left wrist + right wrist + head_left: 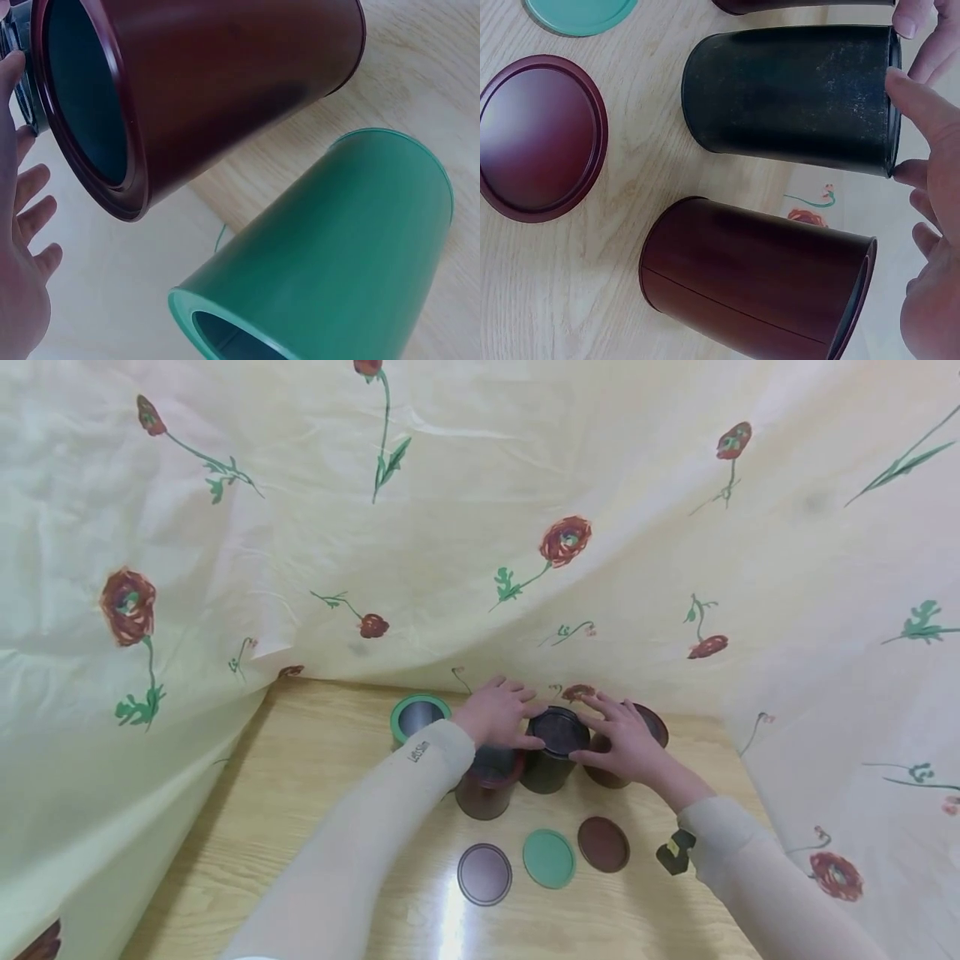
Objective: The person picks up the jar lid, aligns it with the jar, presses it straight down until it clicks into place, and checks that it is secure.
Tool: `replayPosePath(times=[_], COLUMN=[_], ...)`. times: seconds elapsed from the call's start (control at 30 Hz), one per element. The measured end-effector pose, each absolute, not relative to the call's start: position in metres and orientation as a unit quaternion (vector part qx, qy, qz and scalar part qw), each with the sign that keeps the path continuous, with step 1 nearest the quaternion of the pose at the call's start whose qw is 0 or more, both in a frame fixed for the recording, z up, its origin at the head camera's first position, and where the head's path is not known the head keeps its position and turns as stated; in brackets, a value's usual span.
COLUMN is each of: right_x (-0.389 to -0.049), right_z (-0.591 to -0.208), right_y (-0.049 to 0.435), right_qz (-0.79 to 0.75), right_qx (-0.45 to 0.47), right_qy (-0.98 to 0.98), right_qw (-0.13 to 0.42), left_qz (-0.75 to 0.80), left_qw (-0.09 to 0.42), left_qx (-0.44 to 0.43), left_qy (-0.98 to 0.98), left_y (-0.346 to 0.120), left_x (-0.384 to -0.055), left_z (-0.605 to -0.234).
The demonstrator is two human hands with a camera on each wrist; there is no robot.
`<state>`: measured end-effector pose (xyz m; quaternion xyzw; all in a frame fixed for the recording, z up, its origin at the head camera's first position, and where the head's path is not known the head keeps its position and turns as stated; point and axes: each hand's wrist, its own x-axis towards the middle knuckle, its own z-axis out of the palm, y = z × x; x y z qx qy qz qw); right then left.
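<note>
A black canister [546, 770] stands upright between my two hands, and its top looks covered by a black lid [558, 732]. My left hand [498, 714] reaches over from the left, fingers spread, with fingertips at the rim. On the other side my right hand [624, 743] touches the rim with its thumb and a finger, the fingers fairly straight. Under the left hand stands a dark red canister [225, 82] with an open top. Below the right hand in the right wrist view is another dark red canister [757, 277], also uncovered.
At the left of the row stands an open green canister [330, 255]. Three round lids lie nearer on the wooden table [315, 760]: purplish [484, 874], green [549, 858] and dark red [603, 844]. A flowered cloth [450, 568] hangs behind and at both sides.
</note>
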<state>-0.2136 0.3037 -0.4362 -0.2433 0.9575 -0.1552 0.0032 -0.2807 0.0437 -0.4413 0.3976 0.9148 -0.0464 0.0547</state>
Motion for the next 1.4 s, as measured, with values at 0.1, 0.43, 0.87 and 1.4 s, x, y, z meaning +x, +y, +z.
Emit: replayPosePath(times=[0.1, 0.43, 0.87, 1.4], right_x=[-0.213, -0.214, -0.216, -0.217], right_z=[-0.435, -0.436, -0.447, -0.438], right_y=[0.302, 0.296, 0.301, 0.294], right_qz=[-0.153, -0.16, -0.156, -0.153], right_qx=[-0.245, -0.251, -0.247, -0.246], right_qy=[0.957, 0.954, 0.956, 0.957], right_qw=[-0.005, -0.03, -0.018, -0.003], left_qz=[-0.046, -0.06, -0.088, -0.142], left_qw=[0.051, 0.046, 0.052, 0.078], left_qx=[0.403, 0.405, 0.404, 0.402], left_qy=[0.913, 0.911, 0.909, 0.901], left_y=[0.044, 0.043, 0.047, 0.057], left_x=[-0.28, -0.281, -0.28, -0.278], left_z=[-0.439, -0.431, -0.435, -0.425])
